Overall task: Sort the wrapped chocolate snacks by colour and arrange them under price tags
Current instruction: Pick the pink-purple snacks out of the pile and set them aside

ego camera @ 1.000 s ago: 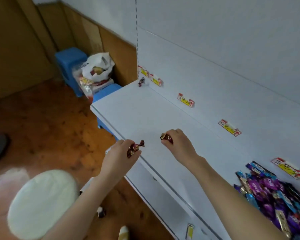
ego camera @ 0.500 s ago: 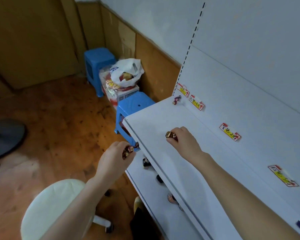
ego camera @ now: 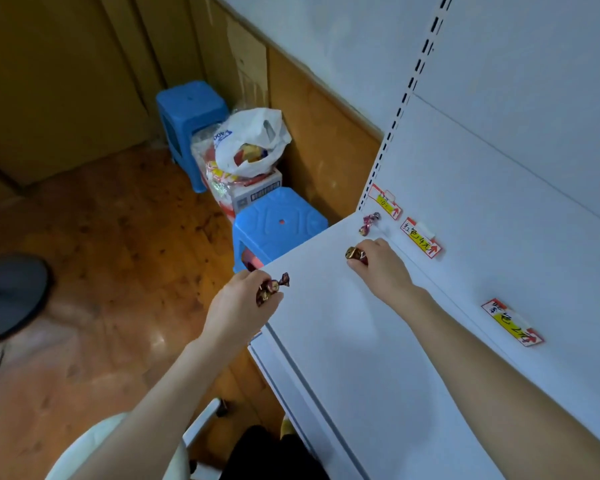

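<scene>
Two hands (ego camera: 238,308) (ego camera: 383,271) with wrapped chocolates (ego camera: 269,291) (ego camera: 354,253)

A wood floor (ego camera: 101,271) met a white wall (ego camera: 326,46) with brown panelling (ego camera: 326,143). A box (ego camera: 257,194) under a white bag (ego camera: 250,140) sat between a far blue stool (ego camera: 187,102) and a near blue stool (ego camera: 278,220). A white shelf (ego camera: 361,341) stood right, a dark round base (ego camera: 7,296) left.

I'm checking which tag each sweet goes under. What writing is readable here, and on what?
"红色 4元", handwritten: middle price tag.
"色 2", with the characters around it unclear: rightmost price tag.
Leftmost price tag: too small to read.
Blue print on the plastic bag: blurred.
Label on the cardboard box: too small.
</scene>
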